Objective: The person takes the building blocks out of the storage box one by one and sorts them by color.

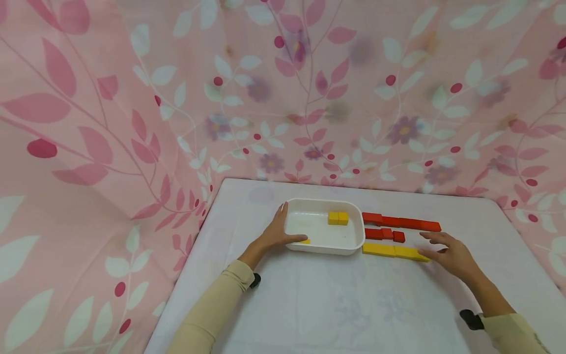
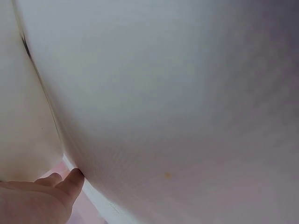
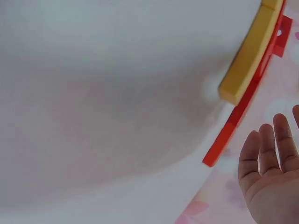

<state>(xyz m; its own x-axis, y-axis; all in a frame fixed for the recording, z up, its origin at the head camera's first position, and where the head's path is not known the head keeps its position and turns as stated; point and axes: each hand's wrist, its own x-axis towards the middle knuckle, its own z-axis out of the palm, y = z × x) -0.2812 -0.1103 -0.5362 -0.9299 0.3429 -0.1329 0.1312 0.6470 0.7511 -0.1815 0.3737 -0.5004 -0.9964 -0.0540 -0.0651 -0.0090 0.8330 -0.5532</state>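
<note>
A white rectangular tray (image 1: 325, 251) stands on the table, two yellow blocks (image 1: 338, 218) side by side within it. My left hand (image 1: 276, 231) holds the tray's left end, thumb over the front rim, fingers along the left side. Part of another yellow block (image 1: 305, 241) shows by the thumb. In the left wrist view, only some of that hand (image 2: 42, 198) appears. At the right end of a row of long yellow blocks (image 1: 380, 250), my right hand (image 1: 455, 255) hovers with fingers spread and nothing between them. The right wrist view shows its fingers (image 3: 268, 151) extended.
Behind the yellow row lie a shorter row of red blocks (image 1: 374, 234) and a longer red row (image 1: 409, 222), all right of the tray. A white cloth covers the table (image 1: 309, 305). Pink floral fabric (image 1: 327, 123) hangs behind and at the left.
</note>
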